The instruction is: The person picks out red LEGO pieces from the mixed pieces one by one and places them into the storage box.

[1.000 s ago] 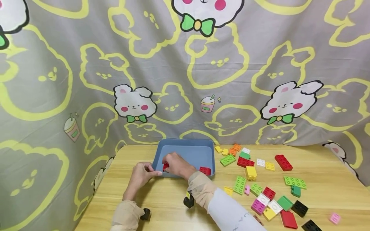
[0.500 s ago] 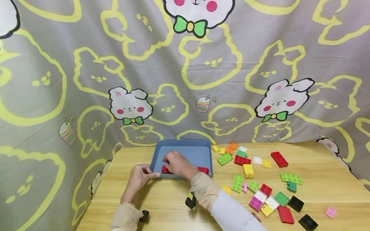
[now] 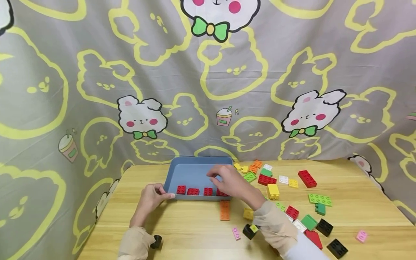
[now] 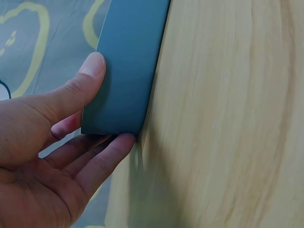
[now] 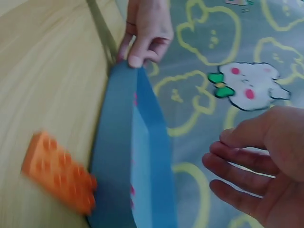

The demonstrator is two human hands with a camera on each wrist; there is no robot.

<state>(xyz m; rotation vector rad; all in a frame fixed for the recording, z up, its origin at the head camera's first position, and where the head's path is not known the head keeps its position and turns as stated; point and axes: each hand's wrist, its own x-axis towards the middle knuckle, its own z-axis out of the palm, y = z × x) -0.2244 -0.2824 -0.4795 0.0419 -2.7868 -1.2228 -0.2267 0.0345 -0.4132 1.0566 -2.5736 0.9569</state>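
Note:
A blue-grey tray (image 3: 191, 175) lies at the back of the table, with several red toy bricks (image 3: 193, 191) in a row along its front wall. At the tray's front left corner, my left hand (image 3: 150, 198) grips the wall; in the left wrist view, the thumb of that hand (image 4: 52, 142) presses the rim while the fingers reach round the corner. My right hand (image 3: 229, 182) is over the tray's right part, partly covering the rightmost red brick (image 3: 222, 192). Its fingers are loosely bent and hold nothing, as the right wrist view of this hand (image 5: 270, 166) shows.
An orange brick (image 3: 224, 210) lies just in front of the tray, and a small pink brick (image 3: 236, 233) nearer. Many loose coloured bricks, among them a yellow one (image 3: 273, 191) and a black one (image 3: 337, 248), spread over the table's right side. A patterned curtain (image 3: 195, 108) hangs behind.
My right hand has let go of a red brick at the tray's front left and moved right, uncovering the row of red bricks. The left hand keeps its hold on the corner.

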